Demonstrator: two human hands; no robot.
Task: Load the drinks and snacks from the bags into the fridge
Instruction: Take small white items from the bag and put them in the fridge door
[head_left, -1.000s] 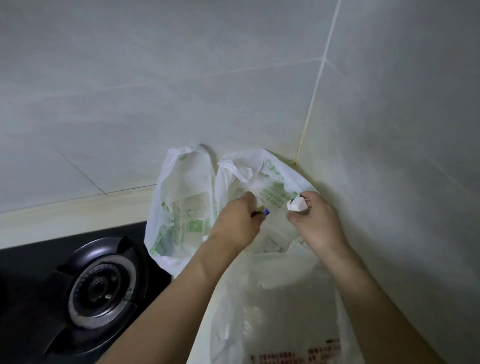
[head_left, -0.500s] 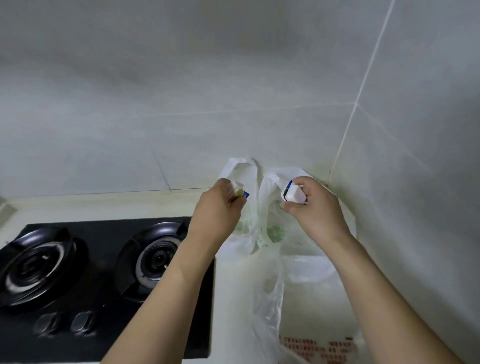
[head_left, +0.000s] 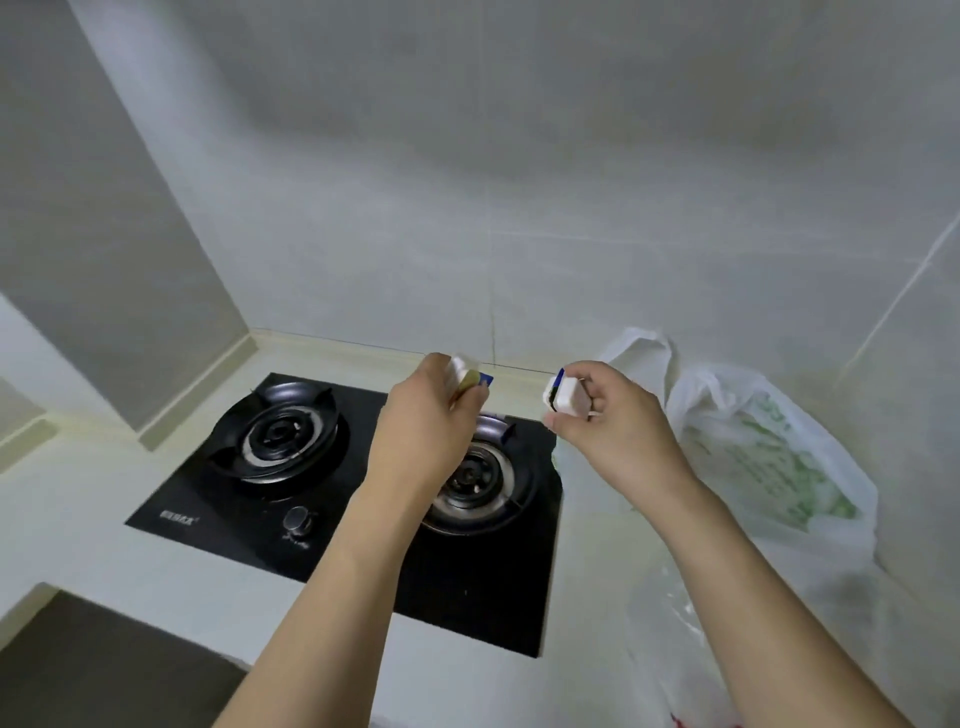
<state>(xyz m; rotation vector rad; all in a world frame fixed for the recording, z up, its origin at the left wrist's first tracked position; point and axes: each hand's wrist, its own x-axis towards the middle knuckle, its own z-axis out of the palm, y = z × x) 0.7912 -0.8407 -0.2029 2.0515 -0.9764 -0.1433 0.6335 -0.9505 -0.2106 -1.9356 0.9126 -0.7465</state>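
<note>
While both forearms reach out over a pale tabletop (head_left: 156, 561), each hand holds a small carton up above the stove. The left hand (head_left: 426, 431) has its fingers curled round a small carton (head_left: 470, 376) of which only a white, tan and blue end shows. The right hand (head_left: 613, 421) pinches a white carton with a dark blue edge (head_left: 563, 396) between thumb and fingers. Below them a black two-burner gas hob (head_left: 291, 499) is set into the tabletop, with a round knob (head_left: 298, 519) at its front edge and a burner (head_left: 283, 434) on the left; the second burner lies partly under the left wrist. To the right, against the wall, stands a white plastic bag with green print (head_left: 763, 457), its handles sticking up. Nearer the camera lies another thin, clear bag (head_left: 670, 623) with red print at its lower edge. Pale grey tiled walls (head_left: 467, 208) close the corner, and a boxed-out column (head_left: 104, 260) stands on the left. No fridge is in view.
</note>
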